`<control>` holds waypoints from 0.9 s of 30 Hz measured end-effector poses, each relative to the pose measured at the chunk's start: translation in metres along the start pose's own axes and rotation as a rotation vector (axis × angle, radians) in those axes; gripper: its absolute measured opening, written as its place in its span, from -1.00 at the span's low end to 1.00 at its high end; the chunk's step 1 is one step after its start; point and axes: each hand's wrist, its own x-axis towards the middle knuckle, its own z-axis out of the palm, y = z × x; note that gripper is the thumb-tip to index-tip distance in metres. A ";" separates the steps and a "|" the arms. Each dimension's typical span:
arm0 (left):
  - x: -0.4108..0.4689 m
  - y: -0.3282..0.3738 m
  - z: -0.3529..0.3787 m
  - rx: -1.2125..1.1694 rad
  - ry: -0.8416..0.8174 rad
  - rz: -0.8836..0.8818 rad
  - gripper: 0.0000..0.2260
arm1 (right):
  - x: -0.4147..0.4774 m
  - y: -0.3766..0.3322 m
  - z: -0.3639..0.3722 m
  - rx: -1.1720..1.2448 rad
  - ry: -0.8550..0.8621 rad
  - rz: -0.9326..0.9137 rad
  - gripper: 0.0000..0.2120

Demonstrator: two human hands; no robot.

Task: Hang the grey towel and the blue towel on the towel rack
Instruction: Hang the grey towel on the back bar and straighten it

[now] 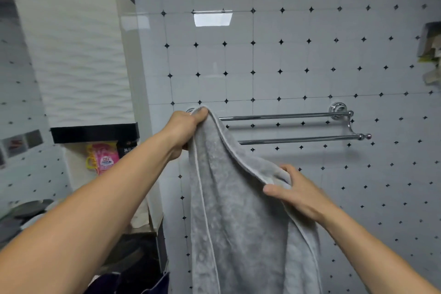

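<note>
Two grips hold the grey towel point(238, 222): your left grip point(183, 131) clenches its top corner in front of the left end of the towel rack point(286, 117), cloth hanging below; your right grip point(298, 193) pinches the hem lower, beneath the bars.

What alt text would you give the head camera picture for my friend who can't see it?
A person's left hand and right hand hold a grey towel up in front of a chrome two-bar towel rack on a white tiled wall. The left grips a corner high by the rack's left end; the right pinches the edge lower down.
</note>
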 end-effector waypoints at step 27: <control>0.010 0.062 -0.005 -0.258 -0.241 0.287 -0.83 | -0.040 0.120 0.137 0.042 -0.363 0.217 -0.28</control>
